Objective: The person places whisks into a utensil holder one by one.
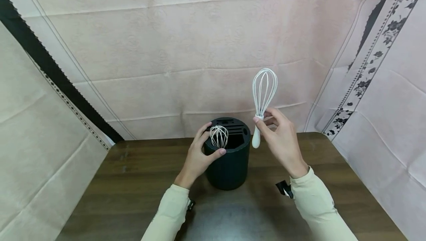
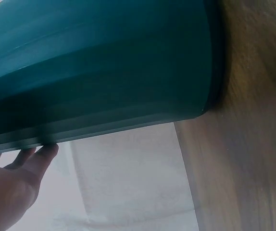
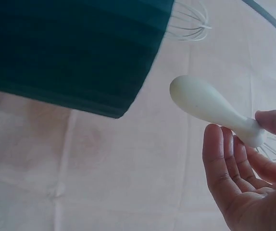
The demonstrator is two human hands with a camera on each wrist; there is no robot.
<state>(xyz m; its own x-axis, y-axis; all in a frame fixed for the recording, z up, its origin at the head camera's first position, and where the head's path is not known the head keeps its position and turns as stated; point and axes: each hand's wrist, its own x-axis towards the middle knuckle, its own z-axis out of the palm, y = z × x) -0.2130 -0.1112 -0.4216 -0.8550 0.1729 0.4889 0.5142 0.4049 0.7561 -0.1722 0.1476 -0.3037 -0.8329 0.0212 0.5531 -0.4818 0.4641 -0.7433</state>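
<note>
A dark green cylindrical utensil holder (image 1: 227, 170) stands upright on the table, with a slotted section and a larger opening in its top. My left hand (image 1: 195, 157) grips its left side at the rim, thumb on the front edge; in the left wrist view, fingertips (image 2: 46, 150) touch the wall. The wire head of a small whisk (image 1: 219, 136) sticks out of the opening. Right of the holder, my right hand (image 1: 283, 143) pinches a larger white whisk (image 1: 256, 137) at its collar. Its wires point up, and its rounded handle (image 3: 200, 98) hangs down beside the rim, apart from it.
The brown wooden table (image 1: 139, 189) extends around the holder. Behind it hangs a pale creased cloth (image 1: 199, 48), with more cloth at both sides and a dark floral border (image 1: 369, 74) on the right. Each wrist wears a dark strapped device.
</note>
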